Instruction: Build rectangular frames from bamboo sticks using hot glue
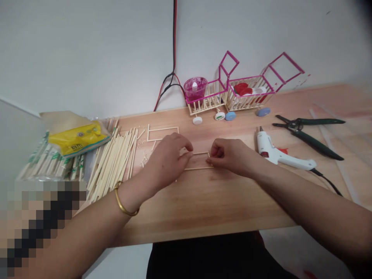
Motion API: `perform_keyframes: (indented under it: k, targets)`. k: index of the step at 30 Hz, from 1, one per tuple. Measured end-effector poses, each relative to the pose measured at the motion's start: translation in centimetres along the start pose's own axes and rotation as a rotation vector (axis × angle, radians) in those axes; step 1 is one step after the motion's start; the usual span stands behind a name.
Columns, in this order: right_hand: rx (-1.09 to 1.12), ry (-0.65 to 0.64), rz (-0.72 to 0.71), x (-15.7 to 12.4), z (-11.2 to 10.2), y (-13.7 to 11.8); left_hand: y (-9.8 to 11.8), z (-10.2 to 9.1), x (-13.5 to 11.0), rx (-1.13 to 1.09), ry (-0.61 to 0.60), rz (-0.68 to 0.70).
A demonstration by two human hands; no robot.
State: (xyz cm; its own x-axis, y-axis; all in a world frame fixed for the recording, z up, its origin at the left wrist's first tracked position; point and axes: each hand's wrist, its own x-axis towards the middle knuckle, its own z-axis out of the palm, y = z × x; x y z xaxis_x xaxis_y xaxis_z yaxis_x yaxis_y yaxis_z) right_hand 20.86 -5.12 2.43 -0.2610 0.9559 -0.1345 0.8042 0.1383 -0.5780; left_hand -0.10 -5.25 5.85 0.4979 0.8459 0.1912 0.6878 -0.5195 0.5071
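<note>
At the left of the frame, wrapped wooden stick bundles with green marks (pixel 40 157) lie beside a yellow printed plastic packet (pixel 78 139), and next to them a loose pile of pale thin wooden sticks (pixel 112 166) suggests plenty of material is unused. Right of the pile, left of centre, a pale rectangular stick outline (pixel 163 129) looks largely laid out. The left hand (pixel 168 159) is bent over the left end of a second pale rectangular stick frame (pixel 199 168) at the centre; I cannot tell whether its fingers pinch a stick. Two long sides and a right end are in place; the left end is hidden, and no uprights show on it. Upper centre-right, two slatted stick carts with magenta rims and cap wheels (pixel 207 105) appear finished. Below them, the right hand (pixel 225 155) has curled fingers at the frame's right end; whether they grasp it is unclear. Farther right lie a white glue gun with a red trigger (pixel 266 146) and dark-green-handled metal cutters (pixel 316 145), neither in hand.
</note>
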Motion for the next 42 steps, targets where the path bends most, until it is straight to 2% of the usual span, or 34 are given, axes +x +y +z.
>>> perform_keyframes:
  k: [3, 6, 9, 14, 42]
  targets:
    - [-0.009, 0.007, -0.008, 0.0, -0.1, -0.1, 1.2, 1.8, -0.4, 0.051, -0.075, 0.045]
    - [-0.024, 0.004, -0.018, 0.1, -0.3, -0.1, 1.9, 3.9, -1.1, -0.018, -0.029, 0.009]
    - [-0.026, -0.002, -0.028, 0.1, -0.3, -0.1, 2.0, 5.1, -1.7, -0.021, 0.001, 0.015]
    - [-0.025, 0.007, -0.025, 0.2, -0.2, 0.0, 1.7, 5.3, -1.8, 0.045, 0.015, 0.004]
    - [-0.005, -0.002, -0.009, 0.1, 0.0, 0.1, 1.5, 6.0, -1.5, 0.055, 0.038, 0.018]
